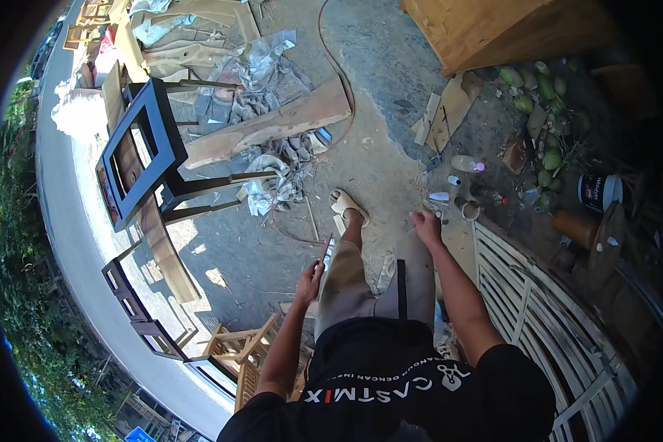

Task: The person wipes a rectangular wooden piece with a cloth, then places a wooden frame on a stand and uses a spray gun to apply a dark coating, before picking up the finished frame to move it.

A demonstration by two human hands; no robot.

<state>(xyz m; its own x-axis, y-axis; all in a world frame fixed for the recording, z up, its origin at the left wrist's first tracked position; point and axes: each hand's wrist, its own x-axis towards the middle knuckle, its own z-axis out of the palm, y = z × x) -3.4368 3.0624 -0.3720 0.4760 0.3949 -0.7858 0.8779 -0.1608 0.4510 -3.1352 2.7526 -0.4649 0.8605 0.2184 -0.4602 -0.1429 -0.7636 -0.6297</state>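
Observation:
My left hand (311,281) is closed around a thin reddish-brown stick (327,249), which points up and away from me; I cannot make out its kind. Out in front on the right, my right hand (426,227) has its fingers curled together; whatever they hold, if anything, is hidden. Just past those fingers stand a small open container (467,209) and a white tube-like item (439,197). A bottle with a pink cap (467,163) and a dark bottle with a red cap (488,194) are farther right. My sandalled foot (351,207) is between both hands.
A black-framed piece of furniture (171,121) lies tipped at left, near a long wooden slab (272,127) and crumpled cloths (269,77). A pale slatted bench (527,287) runs along my right. Green fruits (524,104), a bucket (600,191) and a wooden cabinet (493,29) are beyond.

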